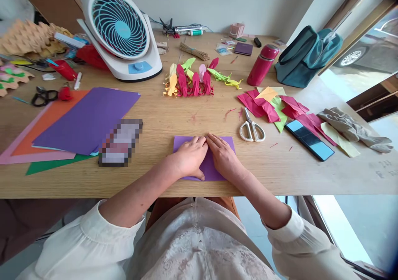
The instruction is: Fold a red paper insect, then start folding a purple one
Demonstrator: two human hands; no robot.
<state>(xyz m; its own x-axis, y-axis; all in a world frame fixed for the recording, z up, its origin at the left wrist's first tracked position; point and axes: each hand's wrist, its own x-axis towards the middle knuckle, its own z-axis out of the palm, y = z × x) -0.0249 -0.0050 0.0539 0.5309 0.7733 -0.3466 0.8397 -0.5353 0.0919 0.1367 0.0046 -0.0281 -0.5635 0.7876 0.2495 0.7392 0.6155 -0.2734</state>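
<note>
A folded sheet of purple paper [214, 171] lies on the wooden table close to its front edge. My left hand [192, 155] presses flat on its left half, thumb spread toward me. On the right half rests my right hand [223, 155], fingers stretched out toward the paper's far edge. The fingertips of both hands meet near the middle of that edge. Neither hand grips anything. Parts of the paper are hidden under the hands.
Scissors [252, 126] and a phone [310, 140] lie to the right, near folded paper pieces [264, 105]. Several folded paper figures [194, 81] stand farther back. Coloured sheets [87, 118] and a pixelated item [121, 143] are left, a fan [121, 35] behind, a red flask [263, 65] back right.
</note>
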